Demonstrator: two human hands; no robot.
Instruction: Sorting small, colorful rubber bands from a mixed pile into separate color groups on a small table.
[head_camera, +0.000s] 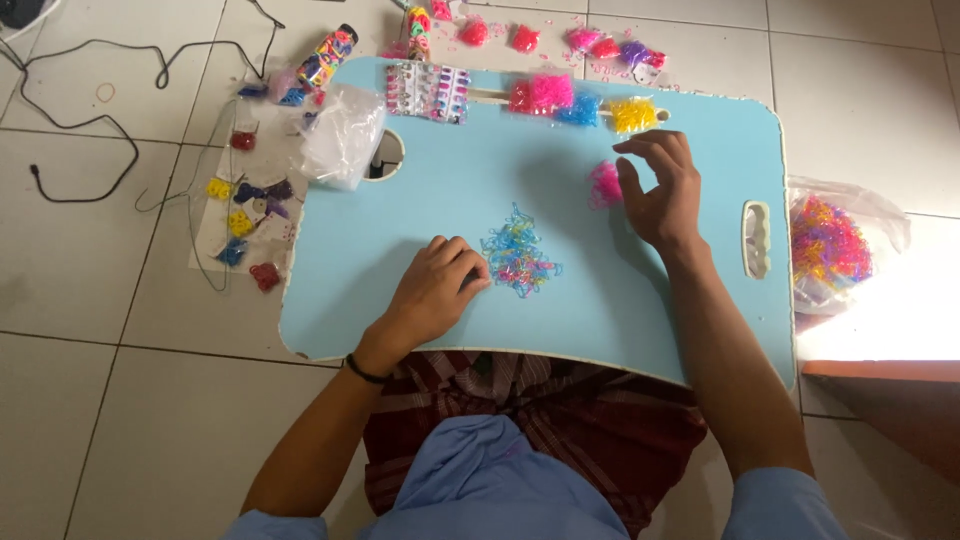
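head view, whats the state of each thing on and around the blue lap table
light blue lap table: flat across the lap
loose pile of blue and pink rubber bands: spread out at mid-table
small pink band bundle: lying beside right hand
left hand: curled, touching the pile's edge
right hand: open, fingers spread
clear plastic bag of mixed bands: open, on the floor

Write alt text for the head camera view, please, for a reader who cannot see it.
A person's left hand touches a pile of blue bands on a light blue lap table, while the right hand reaches a pink bundle.
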